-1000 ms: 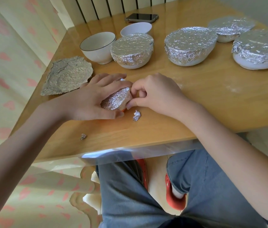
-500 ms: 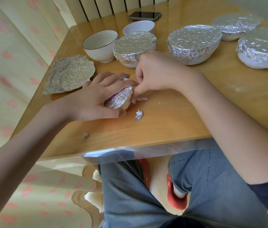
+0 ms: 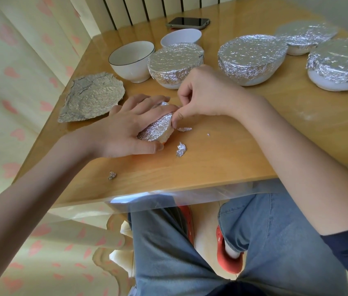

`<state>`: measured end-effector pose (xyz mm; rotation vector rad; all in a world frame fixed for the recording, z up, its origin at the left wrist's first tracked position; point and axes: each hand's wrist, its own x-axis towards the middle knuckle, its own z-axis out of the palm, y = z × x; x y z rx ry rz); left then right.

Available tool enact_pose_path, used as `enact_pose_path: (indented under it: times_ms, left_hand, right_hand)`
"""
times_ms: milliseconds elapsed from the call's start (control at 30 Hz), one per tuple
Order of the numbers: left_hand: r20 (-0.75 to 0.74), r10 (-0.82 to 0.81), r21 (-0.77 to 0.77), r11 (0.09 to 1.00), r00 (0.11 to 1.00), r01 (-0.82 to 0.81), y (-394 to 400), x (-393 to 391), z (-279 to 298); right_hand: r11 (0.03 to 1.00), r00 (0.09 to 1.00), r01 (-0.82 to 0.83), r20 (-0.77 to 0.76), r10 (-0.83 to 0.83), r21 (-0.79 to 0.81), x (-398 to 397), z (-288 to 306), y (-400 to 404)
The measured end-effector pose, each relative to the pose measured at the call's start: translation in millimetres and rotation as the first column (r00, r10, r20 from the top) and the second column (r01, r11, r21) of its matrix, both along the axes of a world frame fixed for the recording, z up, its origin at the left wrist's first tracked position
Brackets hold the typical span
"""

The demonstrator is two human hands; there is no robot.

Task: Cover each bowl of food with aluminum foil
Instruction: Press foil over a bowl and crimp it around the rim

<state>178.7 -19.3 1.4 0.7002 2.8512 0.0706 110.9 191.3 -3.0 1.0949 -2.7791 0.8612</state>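
Observation:
A small bowl wrapped in foil (image 3: 157, 130) sits tilted on the wooden table (image 3: 222, 159) near its front left. My left hand (image 3: 129, 127) lies over it, fingers curled round the top and thumb along its near side. My right hand (image 3: 203, 95) pinches the foil's right edge between thumb and fingers. Behind stand several foil-covered bowls: one at centre (image 3: 174, 63), one to its right (image 3: 252, 58), one at far right (image 3: 339, 65) and one at the back (image 3: 305, 38).
Two uncovered white bowls (image 3: 131, 59) (image 3: 180, 37) stand at the back left. A crumpled flat foil sheet (image 3: 91, 97) lies at the left edge. Small foil scraps (image 3: 181, 149) (image 3: 112, 175) (image 3: 184, 129) dot the near table. A phone (image 3: 188, 22) lies at the back.
My right hand moved from the bowl's near right side up to its far right edge, and a thin foil scrap now lies on the table beside the bowl. My left hand stayed put.

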Motion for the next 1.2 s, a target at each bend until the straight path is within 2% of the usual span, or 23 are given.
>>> enact_pose_path:
  times_ms: [167,267,300,367,433,467,600,700,833,1067,1200]
  left_hand:
    - [0.004,0.0,0.002,1.0,1.0,0.0,0.3,1.1,0.9]
    - [0.021,0.001,-0.014,1.0,1.0,-0.001,-2.5,1.6,2.3]
    - [0.007,-0.004,-0.037,0.999,1.0,0.004,-2.9,1.6,3.0]
    - [-0.039,-0.014,-0.064,0.998,0.999,0.012,-2.9,2.7,3.3]
    - [-0.068,-0.009,-0.026,1.0,0.998,0.008,-3.6,5.8,4.2]
    - [-0.074,-0.001,0.012,1.0,0.997,0.002,-4.5,7.5,5.5]
    - [-0.04,0.025,0.085,0.996,0.999,-0.021,-3.1,6.0,12.7]
    - [0.004,0.011,0.095,0.995,1.0,-0.011,-0.1,-1.0,8.8]
    - [-0.007,0.023,0.117,0.993,1.0,-0.022,-0.9,-3.6,0.0]
    - [-0.021,0.022,0.081,0.997,1.0,-0.02,2.6,-4.3,-2.1]
    - [-0.048,0.014,0.064,0.998,0.999,-0.011,2.5,-3.7,-3.9]
  right_hand:
    - [0.999,0.989,0.038,-0.142,-0.034,0.029,6.6,-5.6,2.5]
    - [0.996,0.99,0.047,-0.134,-0.035,0.082,15.3,-8.5,15.2]
    - [0.996,0.992,0.065,-0.117,-0.057,0.058,18.0,-9.4,19.5]
    - [0.987,0.989,0.127,-0.056,-0.134,-0.102,24.7,-13.5,24.4]
    - [0.951,0.984,0.176,0.024,-0.176,-0.253,37.6,-18.0,22.4]
    - [0.945,0.983,0.183,0.053,-0.175,-0.27,45.3,-20.9,19.3]
    - [0.976,0.983,0.185,0.009,-0.185,-0.116,65.3,-30.5,5.2]
    - [0.976,0.976,0.207,-0.047,-0.21,-0.064,65.6,-29.1,-3.0]
    - [0.982,0.973,0.188,-0.136,-0.184,0.013,60.0,-23.2,-8.6]
    - [0.981,0.985,0.17,-0.013,-0.17,0.089,32.8,-2.3,-6.3]
    - [0.966,0.981,0.16,0.075,-0.179,0.203,18.9,0.1,-11.1]
